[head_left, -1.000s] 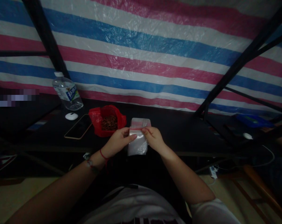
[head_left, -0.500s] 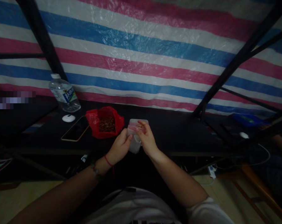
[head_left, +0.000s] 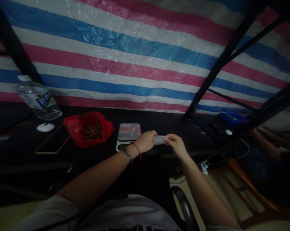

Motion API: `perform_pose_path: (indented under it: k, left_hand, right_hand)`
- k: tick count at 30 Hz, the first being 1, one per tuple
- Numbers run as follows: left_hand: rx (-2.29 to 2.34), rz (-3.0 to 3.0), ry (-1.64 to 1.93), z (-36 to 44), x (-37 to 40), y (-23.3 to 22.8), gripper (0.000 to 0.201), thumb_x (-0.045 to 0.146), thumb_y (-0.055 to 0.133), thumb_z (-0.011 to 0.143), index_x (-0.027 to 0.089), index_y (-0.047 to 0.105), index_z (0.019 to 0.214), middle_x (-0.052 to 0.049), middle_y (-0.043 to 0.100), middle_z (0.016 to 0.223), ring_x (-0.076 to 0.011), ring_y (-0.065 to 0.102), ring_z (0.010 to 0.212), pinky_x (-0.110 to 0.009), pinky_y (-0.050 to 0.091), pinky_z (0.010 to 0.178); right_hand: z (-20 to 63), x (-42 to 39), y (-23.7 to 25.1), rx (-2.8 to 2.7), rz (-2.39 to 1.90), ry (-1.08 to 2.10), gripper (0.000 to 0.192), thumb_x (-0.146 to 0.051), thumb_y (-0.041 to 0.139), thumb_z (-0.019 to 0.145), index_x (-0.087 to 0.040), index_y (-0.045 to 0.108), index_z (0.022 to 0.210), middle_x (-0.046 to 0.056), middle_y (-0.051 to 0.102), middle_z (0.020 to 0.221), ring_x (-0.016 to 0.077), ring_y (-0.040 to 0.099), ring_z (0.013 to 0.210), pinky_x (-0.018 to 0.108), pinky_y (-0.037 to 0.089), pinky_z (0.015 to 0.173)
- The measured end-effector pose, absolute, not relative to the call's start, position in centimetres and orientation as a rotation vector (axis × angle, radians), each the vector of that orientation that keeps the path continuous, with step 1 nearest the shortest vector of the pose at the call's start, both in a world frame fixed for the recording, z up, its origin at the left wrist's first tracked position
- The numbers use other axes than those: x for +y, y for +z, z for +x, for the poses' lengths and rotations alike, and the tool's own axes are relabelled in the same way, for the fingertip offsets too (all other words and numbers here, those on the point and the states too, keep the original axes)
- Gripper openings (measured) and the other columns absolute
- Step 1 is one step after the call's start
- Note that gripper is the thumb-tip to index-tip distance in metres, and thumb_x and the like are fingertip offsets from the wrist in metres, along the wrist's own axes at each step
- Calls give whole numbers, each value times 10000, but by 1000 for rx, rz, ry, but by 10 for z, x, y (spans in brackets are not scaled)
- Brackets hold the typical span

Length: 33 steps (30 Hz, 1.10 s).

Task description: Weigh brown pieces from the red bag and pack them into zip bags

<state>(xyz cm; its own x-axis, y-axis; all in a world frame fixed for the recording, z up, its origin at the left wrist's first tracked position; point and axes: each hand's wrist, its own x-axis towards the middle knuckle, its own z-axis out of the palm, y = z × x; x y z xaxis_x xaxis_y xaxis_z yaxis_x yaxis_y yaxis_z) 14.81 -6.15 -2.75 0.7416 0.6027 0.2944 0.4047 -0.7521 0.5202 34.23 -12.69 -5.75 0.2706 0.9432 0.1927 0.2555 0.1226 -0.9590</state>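
A small translucent plastic bag [head_left: 160, 140] is stretched between my two hands over the front part of the dark table. My left hand [head_left: 146, 141] is closed on the bag's left end. With thumb and fingers, my right hand [head_left: 178, 145] pinches its right end. Beside my left hand lies a flat digital kitchen scale [head_left: 129, 130] with a shiny top, its display partly covered by my wrist. Farther left, a red plastic bag [head_left: 74, 132] stands open, with small brown pieces [head_left: 92, 131] inside.
A phone [head_left: 50, 144], a white computer mouse [head_left: 45, 127] and a large clear bottle [head_left: 40, 99] stand at the left. Black frame bars [head_left: 213, 73] rise before a striped sheet [head_left: 125, 61]. At right are a blue tray [head_left: 231, 118], another person's arm [head_left: 265, 138] and a wooden chair [head_left: 243, 183].
Both hands have moved right with the plastic bag, uncovering the scale. The bag now lies stretched sideways between them. My view has turned to the right.
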Motion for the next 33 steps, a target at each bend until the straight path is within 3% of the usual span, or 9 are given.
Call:
perform_pose_path:
  k: [8,11,23,27,33]
  left_hand:
    - [880,2525,518,186,-51,-60,300,39,421,778,110,577,1025,-129,630,984,-211,598,936,-326,457,845]
    - [881,2559,485,186,-47,-59,262,66,419,797,115,584,995,-126,628,951,-212,597,894,-322,463,808]
    - [823,2605,472,171,-51,-27,272,93,443,746,138,636,932,-99,657,910,-218,605,871,-317,460,809]
    - [829,2597,481,162,-52,-22,265,113,449,743,127,640,927,-118,666,921,-235,613,874,-336,462,808]
    - [817,2580,475,151,-59,-16,269,104,439,737,124,646,908,-119,670,929,-227,616,875,-324,464,795]
  right_hand:
    - [374,-131,-102,-1182,-1393,749,403,-446,751,604,-140,652,846,51,648,774,161,591,712,301,488,693]
    - [378,-129,-106,-1140,-1337,828,361,-432,761,599,-146,662,796,43,656,768,161,608,700,314,507,704]
    - [366,-130,-82,-1155,-1318,686,274,-427,692,703,-161,628,725,-3,581,548,117,517,471,246,434,471]
    - [358,-132,-74,-1186,-1316,722,305,-430,682,718,-161,665,859,4,606,592,128,534,478,259,444,474]
    - [354,-131,-72,-1212,-1382,630,301,-450,678,716,-150,681,747,28,623,616,129,523,502,250,421,484]
